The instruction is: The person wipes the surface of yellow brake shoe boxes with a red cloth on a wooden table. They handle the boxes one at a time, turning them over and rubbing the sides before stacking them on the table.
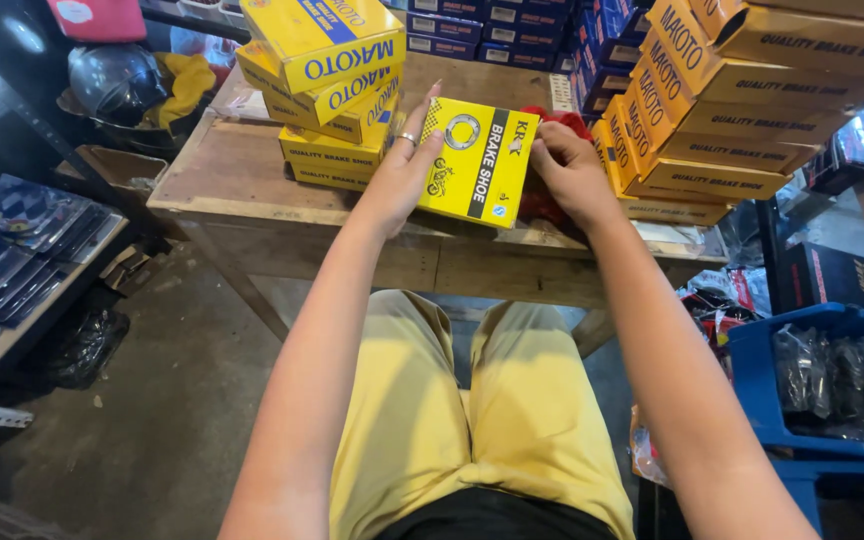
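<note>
Head view: both hands on one flat yellow box [476,160], held tilted just above the near edge of the wooden table [232,180], about mid-width. Box face is yellow with a black band running along its length, a round ring picture near the far end and a small motorbike graphic near the left edge.

Left hand [404,165]: fingers spread and laid along the box's left edge, ring on one finger, thumb side under the box; holding it. Right hand [567,165]: fingers curled narrow on the box's right edge, thumb on top, pinching it.

Red cloth [552,205] shows behind and under the right hand, on the tabletop.

Left of the held box, touching the left hand's fingertips: stack of yellow boxes [337,100] with blue lettering, stepped and slightly skewed, towards the table's far left part. Right side: second stack of yellow-orange boxes [712,120] with dark lettering, leaning, reaching past the table's right edge.

Far edge: row of dark blue cartons [512,20].

Off the table: blue plastic crate [812,400] at lower right with bagged parts; shelf of flat blister packs [12,250] at left. Person's yellow shorts [472,400] at bottom centre.
</note>
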